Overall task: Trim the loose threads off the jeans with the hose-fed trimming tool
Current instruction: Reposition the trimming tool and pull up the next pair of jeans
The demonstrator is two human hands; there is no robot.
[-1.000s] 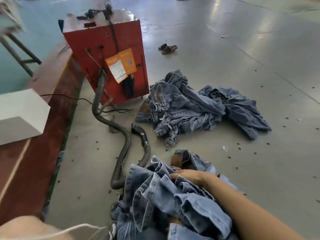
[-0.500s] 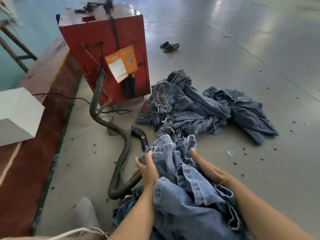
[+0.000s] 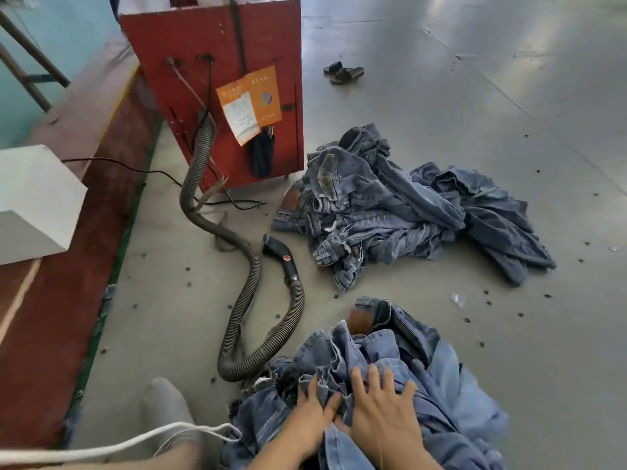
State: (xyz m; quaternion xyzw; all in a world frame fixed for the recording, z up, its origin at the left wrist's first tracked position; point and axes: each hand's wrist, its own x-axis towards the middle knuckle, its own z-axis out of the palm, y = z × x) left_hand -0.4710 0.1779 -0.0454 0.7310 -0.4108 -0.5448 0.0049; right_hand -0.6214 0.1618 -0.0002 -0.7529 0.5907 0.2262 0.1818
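A crumpled pair of blue jeans (image 3: 390,354) lies on the floor right in front of me. My left hand (image 3: 314,415) grips a fold of the denim, its fingertips buried in the cloth. Beside it and touching it, my right hand (image 3: 381,407) presses flat on the jeans with fingers spread. The black trimming tool (image 3: 281,253), with a red button, lies on the floor beyond the jeans, held by neither hand. Its ribbed grey hose (image 3: 244,300) loops back to the red machine (image 3: 203,83).
A pile of other jeans (image 3: 390,208) lies to the right of the machine. A white box (image 3: 34,205) sits on the raised red ledge at left. My grey-socked foot (image 3: 166,405) and a white cord (image 3: 101,449) are near the bottom left. Sandals (image 3: 342,72) lie far back.
The jeans, lifted and held apart half a second ago, now lie bunched on the floor. Both hands have come together on top of them, nearer to me.
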